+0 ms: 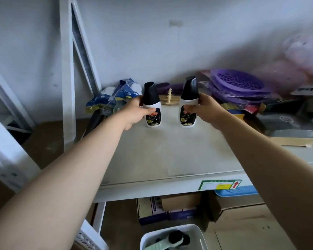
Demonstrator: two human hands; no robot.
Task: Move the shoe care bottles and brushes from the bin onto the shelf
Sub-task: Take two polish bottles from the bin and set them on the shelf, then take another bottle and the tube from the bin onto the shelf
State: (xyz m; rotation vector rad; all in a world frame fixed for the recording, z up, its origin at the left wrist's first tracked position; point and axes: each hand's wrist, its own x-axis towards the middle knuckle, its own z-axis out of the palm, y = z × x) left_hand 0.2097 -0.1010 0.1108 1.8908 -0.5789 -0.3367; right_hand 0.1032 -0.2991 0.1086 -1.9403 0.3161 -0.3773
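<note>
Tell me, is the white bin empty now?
No. The white bin holds a brush; other contents cannot be told.

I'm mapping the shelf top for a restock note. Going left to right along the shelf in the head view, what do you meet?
Blue packets → left hand → left bottle → wooden rack → right bottle → right hand → purple strainers → grey tray.

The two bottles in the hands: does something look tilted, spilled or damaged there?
Nothing stands out. The left bottle and the right bottle both stand upright on the shelf, caps on, no spill visible. The left hand and the right hand each hold one.
</note>
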